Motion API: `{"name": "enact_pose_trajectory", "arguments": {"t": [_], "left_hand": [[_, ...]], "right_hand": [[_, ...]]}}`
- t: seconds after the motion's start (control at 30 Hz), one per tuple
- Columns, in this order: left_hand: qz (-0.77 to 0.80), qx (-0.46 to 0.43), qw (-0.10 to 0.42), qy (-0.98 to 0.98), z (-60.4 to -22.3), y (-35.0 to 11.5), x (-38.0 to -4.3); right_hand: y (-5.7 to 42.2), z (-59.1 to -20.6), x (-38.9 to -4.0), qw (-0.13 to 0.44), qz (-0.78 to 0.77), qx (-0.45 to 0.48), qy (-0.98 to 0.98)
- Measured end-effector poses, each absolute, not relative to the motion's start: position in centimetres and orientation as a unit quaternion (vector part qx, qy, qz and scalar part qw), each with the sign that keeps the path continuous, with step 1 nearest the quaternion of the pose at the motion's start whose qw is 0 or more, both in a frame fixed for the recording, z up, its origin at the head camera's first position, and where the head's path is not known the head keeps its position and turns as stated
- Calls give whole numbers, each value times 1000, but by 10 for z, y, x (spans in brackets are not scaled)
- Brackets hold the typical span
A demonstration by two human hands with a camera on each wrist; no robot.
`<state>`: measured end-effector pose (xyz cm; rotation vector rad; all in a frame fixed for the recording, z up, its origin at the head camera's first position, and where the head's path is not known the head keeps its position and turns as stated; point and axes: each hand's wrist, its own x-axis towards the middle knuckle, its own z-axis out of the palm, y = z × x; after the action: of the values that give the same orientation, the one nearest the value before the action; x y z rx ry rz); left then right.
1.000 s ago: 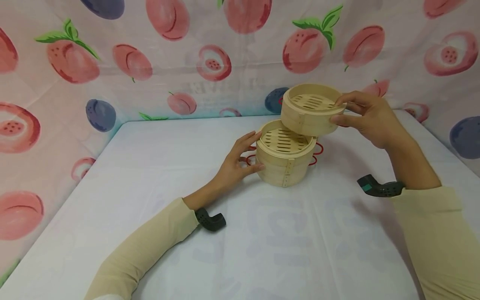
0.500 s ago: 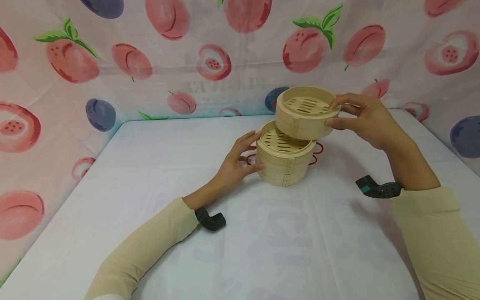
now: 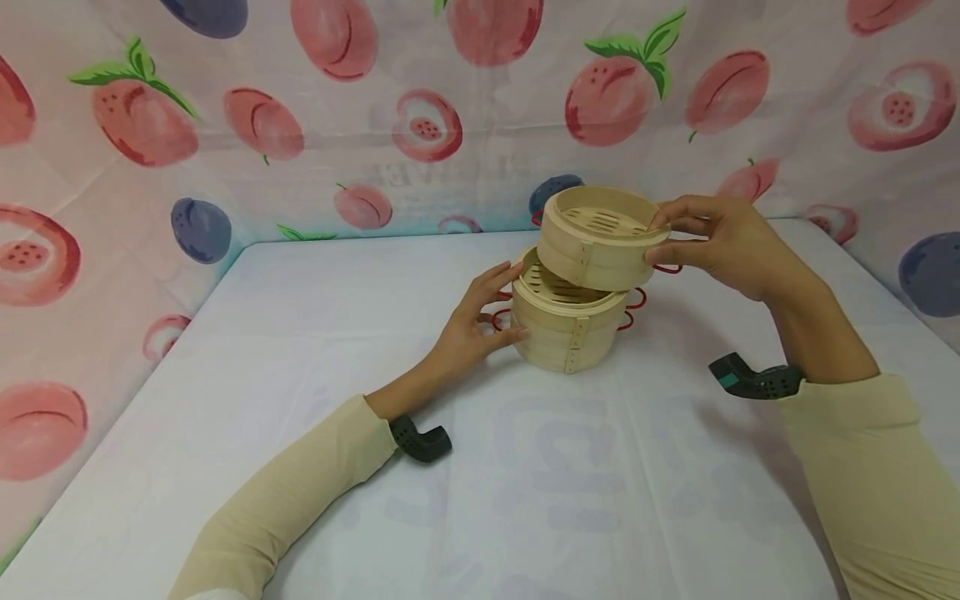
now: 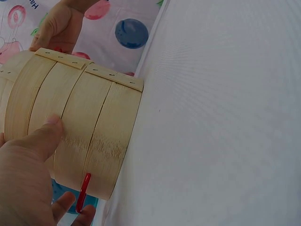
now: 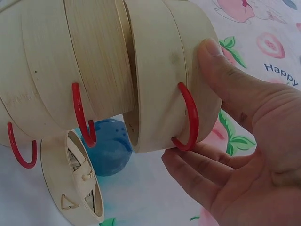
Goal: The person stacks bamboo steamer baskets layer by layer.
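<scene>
In the head view, two stacked bamboo steamer baskets (image 3: 551, 337) with red side handles stand on the white-covered table. My left hand (image 3: 468, 321) grips their side, thumb at the front and fingers along the far left; the left wrist view shows the thumb pressed on the bamboo wall. With my right hand (image 3: 738, 246) I hold another steamer basket (image 3: 600, 258) by its right rim, fingers over the edge and thumb outside. It is tilted and overlaps the top of the stack, set back to the right. Slots show in its base.
Behind the stack, the right wrist view shows a round bamboo lid (image 5: 66, 188) with a woven top; the stack hides it from the head view. A fruit-print cloth (image 3: 480, 125) hangs at the table's back edge.
My right hand has brought the upper steamer basket left and down, so it covers more of the stack. My left hand and the lower baskets have stayed put.
</scene>
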<state>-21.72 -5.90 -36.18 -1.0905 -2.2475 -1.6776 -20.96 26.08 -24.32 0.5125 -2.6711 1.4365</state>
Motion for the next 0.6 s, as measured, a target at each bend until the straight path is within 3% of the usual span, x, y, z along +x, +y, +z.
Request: {"name": "enact_pose_trajectory", "arguments": {"t": [0.6], "left_hand": [[-555,-360,69,-747,-361,-59,-216]], "right_hand": [[252,-238,-201,33,415,159,-895]]}}
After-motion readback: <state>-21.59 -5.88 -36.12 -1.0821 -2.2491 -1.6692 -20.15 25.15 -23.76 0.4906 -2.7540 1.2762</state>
